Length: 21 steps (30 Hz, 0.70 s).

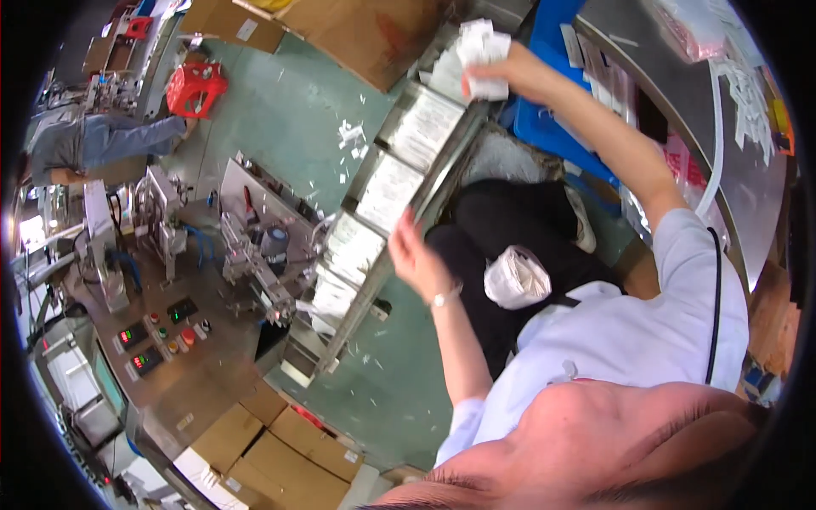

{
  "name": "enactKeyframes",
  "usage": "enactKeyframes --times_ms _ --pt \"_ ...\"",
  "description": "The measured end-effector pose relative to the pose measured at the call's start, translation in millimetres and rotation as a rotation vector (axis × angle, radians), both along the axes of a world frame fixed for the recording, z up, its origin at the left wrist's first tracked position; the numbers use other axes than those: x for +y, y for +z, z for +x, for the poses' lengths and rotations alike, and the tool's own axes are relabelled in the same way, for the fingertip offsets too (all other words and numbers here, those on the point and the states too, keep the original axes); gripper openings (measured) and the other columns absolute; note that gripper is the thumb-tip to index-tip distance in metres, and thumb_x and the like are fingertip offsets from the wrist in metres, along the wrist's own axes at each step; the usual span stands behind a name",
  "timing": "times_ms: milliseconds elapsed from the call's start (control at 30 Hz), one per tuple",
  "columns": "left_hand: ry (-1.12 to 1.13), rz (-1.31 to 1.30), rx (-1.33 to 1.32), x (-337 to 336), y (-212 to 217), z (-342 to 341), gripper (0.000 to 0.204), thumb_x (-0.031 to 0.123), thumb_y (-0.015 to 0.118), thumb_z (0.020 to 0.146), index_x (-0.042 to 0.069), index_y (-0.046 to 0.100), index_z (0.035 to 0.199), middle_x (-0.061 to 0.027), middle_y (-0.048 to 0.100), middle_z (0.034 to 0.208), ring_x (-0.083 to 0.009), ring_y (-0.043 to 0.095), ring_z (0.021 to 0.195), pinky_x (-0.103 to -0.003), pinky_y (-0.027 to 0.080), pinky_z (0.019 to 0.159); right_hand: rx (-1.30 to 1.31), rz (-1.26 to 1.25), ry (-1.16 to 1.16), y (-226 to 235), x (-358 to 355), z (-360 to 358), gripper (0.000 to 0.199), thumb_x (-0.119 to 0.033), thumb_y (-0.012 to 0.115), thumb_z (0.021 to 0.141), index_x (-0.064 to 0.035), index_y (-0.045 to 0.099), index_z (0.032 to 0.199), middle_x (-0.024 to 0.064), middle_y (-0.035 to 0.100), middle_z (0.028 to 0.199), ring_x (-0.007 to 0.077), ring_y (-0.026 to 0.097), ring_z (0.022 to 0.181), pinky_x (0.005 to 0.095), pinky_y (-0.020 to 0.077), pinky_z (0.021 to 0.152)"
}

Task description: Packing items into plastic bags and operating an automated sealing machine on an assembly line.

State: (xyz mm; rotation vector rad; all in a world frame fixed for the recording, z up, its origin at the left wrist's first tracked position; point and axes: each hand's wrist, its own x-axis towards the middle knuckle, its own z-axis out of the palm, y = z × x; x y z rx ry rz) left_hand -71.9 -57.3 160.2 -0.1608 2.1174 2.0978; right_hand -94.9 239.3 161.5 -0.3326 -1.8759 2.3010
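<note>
My right hand is closed around a loose stack of small white packets at the far end of a metal chute. That chute is split into sections, with flat white packets standing close together in each. Nearer me, my left hand is held beside the chute's edge, slightly blurred, its fingers stretched out and nothing visible in them. A round white bundle, seemingly in clear plastic, rests on my dark-trousered lap.
A machine table with metal fixtures and a red button stands left. Cardboard boxes sit near-left, another box at the far side. A blue chair or bin is right, beside a grey table. White scraps litter the green floor.
</note>
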Motion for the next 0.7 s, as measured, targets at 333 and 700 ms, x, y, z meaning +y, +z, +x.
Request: enactKeyframes --times_ms 333,700 --pt "-0.404 0.24 -0.095 48 -34 34 0.03 0.022 0.046 0.091 0.0 0.048 0.11 -0.0099 0.055 0.108 -0.0156 0.051 0.099 -0.029 0.039 0.086 0.215 0.717 0.033 -83 -159 112 0.027 -0.002 0.067 0.067 -0.0043 0.058 0.092 0.0016 0.061 0.087 0.0132 0.057 0.081 0.0291 0.0448 0.075" --pt "-0.372 -0.017 0.254 15 -40 55 0.022 0.014 0.06 0.083 -0.001 0.053 0.097 -0.0074 0.057 0.09 -0.0147 0.054 0.082 -0.024 0.043 0.071 -0.061 0.001 0.328 -77 -159 109 0.024 -0.002 0.063 0.07 -0.0005 0.054 0.093 0.0048 0.058 0.085 0.0114 0.056 0.068 0.0239 0.0467 0.059"
